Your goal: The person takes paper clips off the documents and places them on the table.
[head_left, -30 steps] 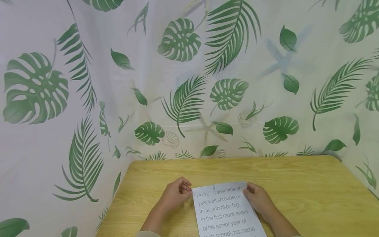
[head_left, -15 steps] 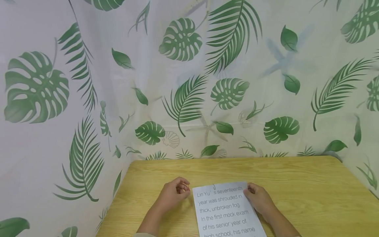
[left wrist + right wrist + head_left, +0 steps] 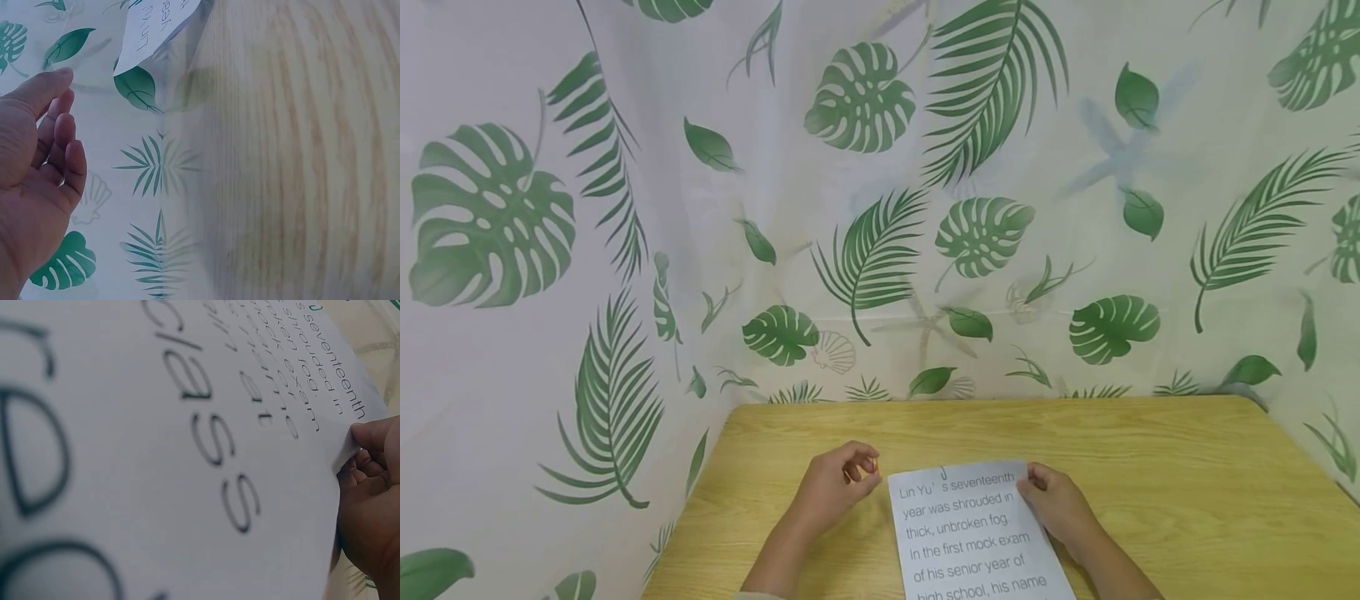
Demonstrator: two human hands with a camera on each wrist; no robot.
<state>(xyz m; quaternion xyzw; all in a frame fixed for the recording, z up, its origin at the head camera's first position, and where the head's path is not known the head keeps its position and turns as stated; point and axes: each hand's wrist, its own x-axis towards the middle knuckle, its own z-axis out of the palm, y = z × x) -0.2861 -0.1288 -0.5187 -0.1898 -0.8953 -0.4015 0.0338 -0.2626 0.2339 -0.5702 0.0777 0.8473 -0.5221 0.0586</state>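
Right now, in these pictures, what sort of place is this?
Probably an indoor desk corner: a leaf-printed backdrop behind a wood-grain table, and a printed sheet in the right hand.

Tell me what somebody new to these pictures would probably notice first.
Probably the leaf-patterned backdrop, whose big green fronds fill most of the head view, behind and to the left of the wood-grain table. Next, likely the white printed sheet with its large lettering, at the bottom of that view: the right hand grips its right edge near the top corner, while the left hand is apart from it on the left.
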